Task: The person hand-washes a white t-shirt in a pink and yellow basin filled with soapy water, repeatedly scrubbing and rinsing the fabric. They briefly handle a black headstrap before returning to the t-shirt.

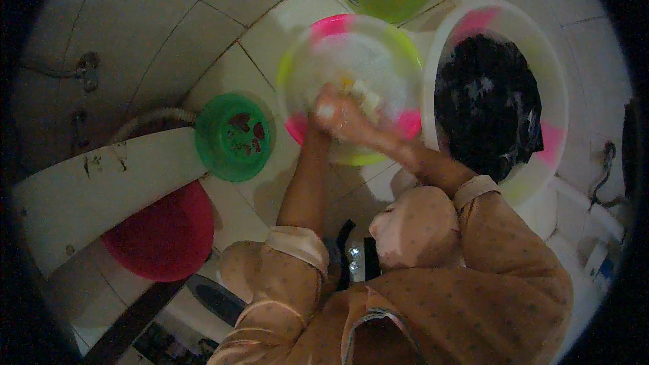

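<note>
My left hand and my right hand are together over a round plastic basin with pink, white and yellow-green parts. The hands overlap, and something small and white shows between them; I cannot tell what it is or which hand has it. Beside my right hand, pale cloth-like material lies in the basin, with a small yellow-orange patch near it. The fingers are blurred and partly hidden by each other.
To the right, a larger white and pink tub holds wet black fabric. A lime green tub stands beyond the basin. On the left are a green bowl with dark red pieces, a white panel and a red round container.
</note>
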The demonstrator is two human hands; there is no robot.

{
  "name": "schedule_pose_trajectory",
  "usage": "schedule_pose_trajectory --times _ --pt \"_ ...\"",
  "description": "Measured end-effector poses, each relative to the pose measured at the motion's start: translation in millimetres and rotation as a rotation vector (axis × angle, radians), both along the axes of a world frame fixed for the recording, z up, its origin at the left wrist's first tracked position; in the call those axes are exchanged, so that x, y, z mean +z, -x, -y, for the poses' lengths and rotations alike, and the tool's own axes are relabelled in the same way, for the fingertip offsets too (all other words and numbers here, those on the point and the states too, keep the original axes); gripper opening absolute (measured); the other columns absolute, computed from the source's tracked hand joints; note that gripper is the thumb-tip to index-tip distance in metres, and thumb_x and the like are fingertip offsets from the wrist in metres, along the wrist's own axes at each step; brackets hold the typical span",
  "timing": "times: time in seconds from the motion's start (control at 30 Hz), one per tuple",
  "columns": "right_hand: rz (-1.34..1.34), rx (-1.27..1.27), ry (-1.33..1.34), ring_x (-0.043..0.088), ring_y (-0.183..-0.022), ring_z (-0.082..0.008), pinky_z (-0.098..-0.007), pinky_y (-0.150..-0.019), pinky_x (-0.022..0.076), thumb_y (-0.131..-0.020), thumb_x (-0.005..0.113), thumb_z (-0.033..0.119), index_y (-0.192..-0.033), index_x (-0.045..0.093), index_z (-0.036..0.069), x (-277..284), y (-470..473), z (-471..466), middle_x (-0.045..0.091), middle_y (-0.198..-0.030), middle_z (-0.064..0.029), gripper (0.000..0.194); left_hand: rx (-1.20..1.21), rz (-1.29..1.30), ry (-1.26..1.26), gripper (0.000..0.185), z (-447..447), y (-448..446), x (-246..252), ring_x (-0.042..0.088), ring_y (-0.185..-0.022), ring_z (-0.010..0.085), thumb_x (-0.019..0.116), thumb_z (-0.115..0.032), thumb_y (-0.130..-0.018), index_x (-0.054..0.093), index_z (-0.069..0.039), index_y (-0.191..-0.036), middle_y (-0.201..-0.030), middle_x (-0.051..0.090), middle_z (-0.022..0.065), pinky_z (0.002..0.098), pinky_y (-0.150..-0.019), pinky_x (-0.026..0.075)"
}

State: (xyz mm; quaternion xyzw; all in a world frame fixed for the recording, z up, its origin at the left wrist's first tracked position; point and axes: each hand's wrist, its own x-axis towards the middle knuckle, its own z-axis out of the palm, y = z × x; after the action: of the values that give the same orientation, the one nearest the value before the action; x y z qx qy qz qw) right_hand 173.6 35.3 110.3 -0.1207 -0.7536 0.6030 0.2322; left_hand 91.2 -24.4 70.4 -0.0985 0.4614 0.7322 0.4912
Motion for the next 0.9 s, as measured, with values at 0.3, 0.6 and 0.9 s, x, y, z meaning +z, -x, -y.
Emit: schedule_pose_trajectory --times 0.3,0.6,0.9 --pt "0.484 -0.119 -0.750 0.059 -0.073 -0.0291 -0.0418 -0.059 0.0486 -0.072 0.057 0.036 -0.087 0.057 0.008 46 -42 -34 0.058 -0.085 -0.0124 0.032 0.000 -0.481 0.022 0.016 27 -6 5 0.049 -0.089 0.0183 0.049 -0.019 -0.077 0.055 -0.007 -0.085 -0.084 0.055 0.0036 0.0359 -0.076 0.043" --pt "0.925 -0.182 -0.768 0.051 -0.100 -0.0384 -0.0520 -0.074 0.0450 -0.070 0.062 0.046 -0.117 0.046 0.006 -27 -48 -52 0.039 -0.127 -0.0183 0.063 0.075 -0.414 0.451 0.055 31 -38 -21 0.046 -0.100 0.0236 0.060 -0.028 -0.072 0.040 0.000 -0.114 -0.109 0.048 0.0116 0.0367 -0.085 0.039" --pt "0.397 -0.046 -0.013 0.046 -0.104 -0.0290 -0.0377 -0.085 0.0404 -0.065 0.064 0.008 -0.119 0.044 0.007 -14 -30 -35 0.049 -0.106 -0.0169 0.058 0.110 0.188 -0.174 0.049 3 -63 19 0.047 -0.100 0.0232 0.059 -0.024 -0.077 0.041 -0.004 -0.118 -0.110 0.049 0.0102 0.0355 -0.081 0.043"
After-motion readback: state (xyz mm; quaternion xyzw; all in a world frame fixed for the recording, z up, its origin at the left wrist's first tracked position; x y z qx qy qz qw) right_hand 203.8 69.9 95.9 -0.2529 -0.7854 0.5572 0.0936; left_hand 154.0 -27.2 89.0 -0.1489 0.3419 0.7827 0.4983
